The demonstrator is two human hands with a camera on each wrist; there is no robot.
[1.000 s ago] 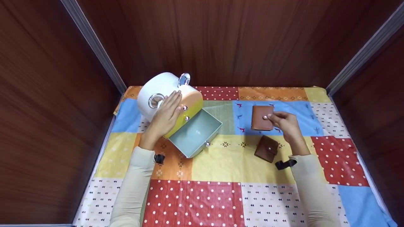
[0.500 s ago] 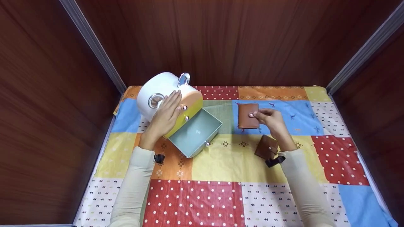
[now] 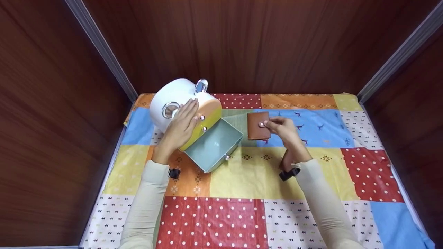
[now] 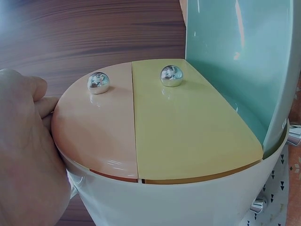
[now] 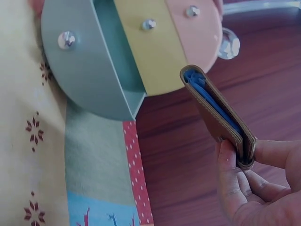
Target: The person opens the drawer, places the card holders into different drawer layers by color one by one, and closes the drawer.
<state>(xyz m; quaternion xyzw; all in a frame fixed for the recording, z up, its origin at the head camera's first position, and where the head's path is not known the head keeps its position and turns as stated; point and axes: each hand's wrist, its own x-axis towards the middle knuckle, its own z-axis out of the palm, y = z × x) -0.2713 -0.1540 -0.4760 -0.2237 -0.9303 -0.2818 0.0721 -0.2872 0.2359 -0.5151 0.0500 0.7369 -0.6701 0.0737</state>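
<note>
A rounded white drawer box with an orange drawer and a yellow drawer stands at the back left. Its green bottom drawer is pulled out and nothing lies in it. My left hand rests with straight fingers on the top of the box. Between thumb and fingers, my right hand pinches a tan snap wallet by its snap edge, right of the pulled-out drawer. Something blue shows inside the folded wallet in the right wrist view.
A second, darker brown wallet lies on the patchwork tablecloth, partly hidden under my right wrist. Wood-grain panels enclose the table at the back and both sides. Silver knobs stick out from the drawer fronts.
My right hand has carried the tan wallet leftward, closer to the pulled-out drawer. The right forearm now covers most of the darker wallet. My left hand stays on the box.
</note>
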